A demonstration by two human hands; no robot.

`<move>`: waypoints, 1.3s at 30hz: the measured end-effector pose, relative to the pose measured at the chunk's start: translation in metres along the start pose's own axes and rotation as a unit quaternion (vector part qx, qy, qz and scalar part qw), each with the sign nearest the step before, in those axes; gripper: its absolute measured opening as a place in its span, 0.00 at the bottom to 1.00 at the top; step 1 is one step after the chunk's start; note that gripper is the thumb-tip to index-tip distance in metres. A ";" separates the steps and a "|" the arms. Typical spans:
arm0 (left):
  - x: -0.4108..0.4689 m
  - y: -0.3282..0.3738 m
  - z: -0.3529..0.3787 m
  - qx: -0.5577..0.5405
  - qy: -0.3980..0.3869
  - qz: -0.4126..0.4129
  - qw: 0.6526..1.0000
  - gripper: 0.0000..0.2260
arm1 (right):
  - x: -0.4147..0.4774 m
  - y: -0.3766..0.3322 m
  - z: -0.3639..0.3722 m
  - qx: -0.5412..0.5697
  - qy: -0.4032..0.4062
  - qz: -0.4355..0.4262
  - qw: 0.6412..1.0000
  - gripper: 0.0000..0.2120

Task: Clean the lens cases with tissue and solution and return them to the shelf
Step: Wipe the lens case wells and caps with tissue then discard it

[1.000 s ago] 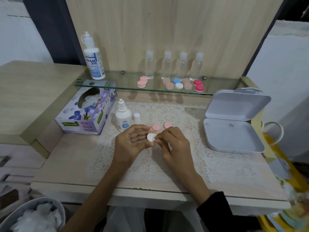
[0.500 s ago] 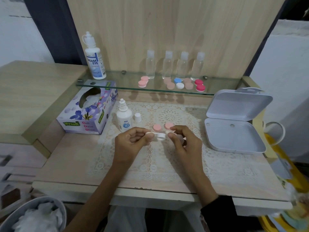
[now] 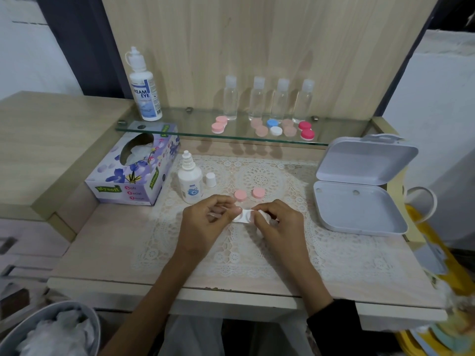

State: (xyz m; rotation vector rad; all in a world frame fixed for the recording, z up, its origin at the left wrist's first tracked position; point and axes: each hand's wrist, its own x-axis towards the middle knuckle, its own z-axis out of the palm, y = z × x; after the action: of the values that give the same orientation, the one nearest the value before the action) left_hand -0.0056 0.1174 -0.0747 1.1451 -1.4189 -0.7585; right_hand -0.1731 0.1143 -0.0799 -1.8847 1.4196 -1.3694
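Through the head camera, the only view we have, we find the white lens case held just above the lace mat, near the front middle of the desk and bridged between the two hands. The left hand pinches one end of it between thumb and curled fingertips. We take this as an anchor that keeps so small a case from twisting while the other end is worked. The right hand is curled round a small wad of tissue and presses it against the case's right end. We cannot tell whether the wad sits inside that well or on its rim, because the fingers cover the spot. One open well faces up between the hands. The two pink caps lie on the mat just beyond the hands, side by side and apart from the case. They are off so the wells can be reached, and near enough to screw back on. The small solution bottle stands upright just left of them with its white cap beside it, opened for wetting, we suppose. The tissue box sits further left, handy for a fresh sheet. Behind, the glass shelf carries other closed cases in a row, where we judge this one belongs once wiped and capped.
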 end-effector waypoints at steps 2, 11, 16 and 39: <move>0.001 -0.004 0.000 0.044 -0.007 0.050 0.998 0.14 | 0.001 0.003 0.000 -0.016 0.017 0.005 1.000 0.04; 0.004 -0.018 0.000 0.234 -0.016 0.070 0.970 0.20 | 0.002 0.005 0.002 -0.031 0.033 0.027 0.999 0.04; 0.003 -0.015 0.002 0.302 -0.016 0.052 0.952 0.22 | 0.000 0.001 -0.001 0.131 0.050 0.137 0.981 0.05; 0.002 -0.001 -0.002 0.220 -0.014 0.019 0.975 0.11 | 0.000 -0.009 -0.008 0.154 0.082 0.119 0.977 0.07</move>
State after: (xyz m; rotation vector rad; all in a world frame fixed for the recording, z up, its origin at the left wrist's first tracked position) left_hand -0.0029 0.1150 -0.0746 1.4421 -1.6778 -0.4426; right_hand -0.1755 0.1192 -0.0695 -1.3880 1.3640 -1.5501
